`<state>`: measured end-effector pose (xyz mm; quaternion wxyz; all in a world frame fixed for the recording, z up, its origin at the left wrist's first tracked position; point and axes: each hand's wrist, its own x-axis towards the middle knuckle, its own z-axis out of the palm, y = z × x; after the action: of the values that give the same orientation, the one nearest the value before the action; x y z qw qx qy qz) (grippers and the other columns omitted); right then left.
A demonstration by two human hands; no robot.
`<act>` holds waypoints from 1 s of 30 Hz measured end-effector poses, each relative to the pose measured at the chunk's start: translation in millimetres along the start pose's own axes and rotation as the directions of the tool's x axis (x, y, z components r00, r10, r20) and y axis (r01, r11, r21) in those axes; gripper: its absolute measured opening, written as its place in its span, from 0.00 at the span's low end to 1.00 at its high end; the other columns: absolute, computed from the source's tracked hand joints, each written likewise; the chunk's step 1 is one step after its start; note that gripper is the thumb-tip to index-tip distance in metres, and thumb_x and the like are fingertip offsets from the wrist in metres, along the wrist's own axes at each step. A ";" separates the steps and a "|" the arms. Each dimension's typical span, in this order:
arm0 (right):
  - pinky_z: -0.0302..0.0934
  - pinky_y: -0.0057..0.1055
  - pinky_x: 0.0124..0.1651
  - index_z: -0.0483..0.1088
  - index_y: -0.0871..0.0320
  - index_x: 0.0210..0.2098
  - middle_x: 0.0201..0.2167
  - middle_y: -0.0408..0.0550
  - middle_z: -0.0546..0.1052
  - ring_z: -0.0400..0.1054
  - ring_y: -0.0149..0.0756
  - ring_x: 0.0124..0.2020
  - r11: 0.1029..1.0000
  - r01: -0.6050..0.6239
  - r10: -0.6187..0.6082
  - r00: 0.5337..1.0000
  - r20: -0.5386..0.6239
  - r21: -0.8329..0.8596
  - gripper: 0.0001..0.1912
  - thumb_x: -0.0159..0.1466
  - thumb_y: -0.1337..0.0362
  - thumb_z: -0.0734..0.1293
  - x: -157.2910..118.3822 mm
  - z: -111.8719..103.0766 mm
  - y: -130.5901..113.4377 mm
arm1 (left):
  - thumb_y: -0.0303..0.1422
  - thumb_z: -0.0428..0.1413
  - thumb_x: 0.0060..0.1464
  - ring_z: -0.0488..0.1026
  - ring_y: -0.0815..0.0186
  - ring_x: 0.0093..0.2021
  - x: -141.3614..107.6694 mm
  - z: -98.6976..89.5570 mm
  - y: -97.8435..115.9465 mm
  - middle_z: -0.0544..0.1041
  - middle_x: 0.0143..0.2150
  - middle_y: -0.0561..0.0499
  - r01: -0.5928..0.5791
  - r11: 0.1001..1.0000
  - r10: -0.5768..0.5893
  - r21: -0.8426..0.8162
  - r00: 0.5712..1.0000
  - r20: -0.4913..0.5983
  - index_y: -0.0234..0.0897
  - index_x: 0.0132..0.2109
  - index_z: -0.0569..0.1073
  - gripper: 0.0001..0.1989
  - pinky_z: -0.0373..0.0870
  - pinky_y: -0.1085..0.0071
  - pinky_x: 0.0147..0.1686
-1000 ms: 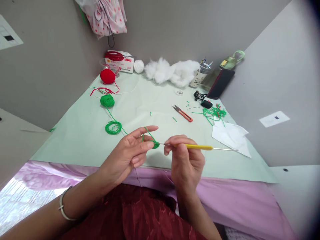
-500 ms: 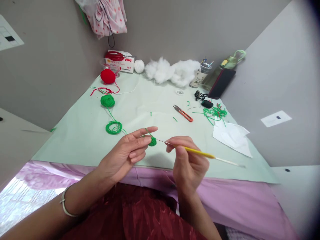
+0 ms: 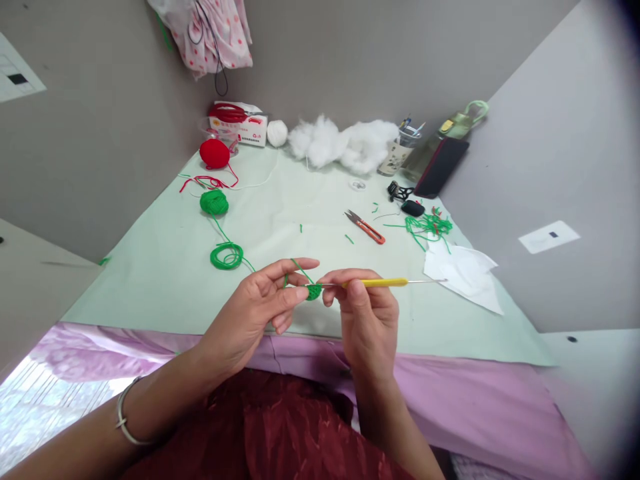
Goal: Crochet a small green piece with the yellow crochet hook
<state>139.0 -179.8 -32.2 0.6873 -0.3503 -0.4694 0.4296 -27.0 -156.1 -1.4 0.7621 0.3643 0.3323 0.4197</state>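
Between the thumb and fingers of my left hand (image 3: 255, 307) is a small green crocheted piece (image 3: 314, 291), with green yarn running over the raised index finger. My right hand (image 3: 369, 313) grips a crochet hook (image 3: 383, 283) by its yellow handle; its thin metal tip meets the top edge of the green piece. Left of my left hand, a loose coil of green yarn (image 3: 227, 256) lies on the table, linked by a strand to a green yarn ball (image 3: 214, 202).
Orange-handled snips (image 3: 367, 228) lie beyond my hands. White stuffing (image 3: 345, 143), a red yarn ball (image 3: 215, 153) and a white one (image 3: 277, 133) stand at the back. At right are green yarn scraps (image 3: 430, 225), white paper (image 3: 463, 273) and a phone (image 3: 443, 168).
My right hand has moved left and the hook has turned closer to level, its tip now at the green piece. The green piece has shifted slightly right and down with my left fingers.
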 end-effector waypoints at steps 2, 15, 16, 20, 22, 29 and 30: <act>0.69 0.30 0.39 0.82 0.51 0.42 0.37 0.44 0.83 0.74 0.29 0.33 1.000 0.016 -0.016 1.000 0.003 -0.026 0.09 0.74 0.62 0.67 -0.3 1.5 -0.3 | 0.32 0.70 0.57 0.60 0.84 0.20 -0.2 1.5 0.5 0.75 0.38 0.56 0.001 1.000 -0.001 0.004 1.000 -0.012 0.44 0.54 0.84 0.17 0.59 0.82 0.20; 0.62 0.25 0.27 0.80 0.54 0.33 0.27 0.41 0.77 0.65 0.26 0.22 0.953 -0.216 0.222 0.975 -0.005 0.211 0.11 0.68 0.56 0.72 11.5 -1.1 -4.0 | 0.27 0.66 0.58 0.49 0.84 0.20 2.0 -2.4 3.8 0.74 0.38 0.54 0.100 0.990 -0.088 -0.102 0.990 0.112 0.41 0.54 0.85 0.16 0.50 0.82 0.18; 0.62 0.26 0.28 0.80 0.53 0.34 0.28 0.42 0.78 0.66 0.27 0.23 0.958 -0.207 0.210 0.978 0.007 0.197 0.11 0.69 0.55 0.72 10.1 -0.4 -3.3 | 0.28 0.67 0.57 0.50 0.84 0.20 2.4 -1.6 2.6 0.75 0.39 0.54 0.081 0.993 -0.073 -0.083 0.992 0.103 0.42 0.53 0.85 0.16 0.52 0.82 0.19; 0.65 0.31 0.35 0.82 0.51 0.38 0.36 0.45 0.82 0.70 0.30 0.30 0.997 -0.026 0.025 1.000 -0.005 -0.067 0.08 0.71 0.58 0.70 0.8 3.0 0.4 | 0.29 0.69 0.57 0.56 0.80 0.23 2.7 1.6 -2.1 0.75 0.36 0.56 -0.002 1.000 0.001 0.015 0.999 0.044 0.45 0.52 0.85 0.16 0.56 0.83 0.20; 0.65 0.32 0.36 0.83 0.50 0.40 0.37 0.45 0.83 0.70 0.31 0.31 0.989 0.025 -0.029 0.999 -0.026 -0.144 0.08 0.72 0.60 0.69 -1.9 3.2 1.0 | 0.31 0.69 0.58 0.57 0.79 0.23 2.0 1.8 -3.1 0.75 0.35 0.56 -0.021 0.999 0.020 0.040 0.999 0.028 0.46 0.53 0.85 0.15 0.57 0.82 0.21; 0.69 0.29 0.34 0.81 0.53 0.38 0.34 0.44 0.82 0.73 0.29 0.29 0.998 -0.053 0.055 0.997 -0.050 0.041 0.10 0.72 0.59 0.69 4.6 2.0 -4.1 | 0.34 0.69 0.60 0.59 0.81 0.22 0.1 -0.6 -2.5 0.75 0.37 0.56 -0.032 0.997 0.031 0.073 0.999 0.020 0.45 0.51 0.85 0.12 0.59 0.80 0.22; 0.70 0.29 0.34 0.81 0.53 0.37 0.34 0.44 0.83 0.73 0.29 0.28 0.997 -0.056 0.058 0.997 -0.046 0.043 0.10 0.73 0.60 0.68 4.9 2.1 -5.2 | 0.34 0.69 0.60 0.59 0.81 0.22 0.1 -1.0 -2.3 0.74 0.37 0.56 -0.035 0.996 0.034 0.081 0.999 0.014 0.46 0.50 0.85 0.12 0.59 0.80 0.22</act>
<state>139.3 -177.1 -25.3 0.6929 -0.3590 -0.4337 0.4505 -26.9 -156.6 -3.8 0.7412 0.4034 0.3380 0.4166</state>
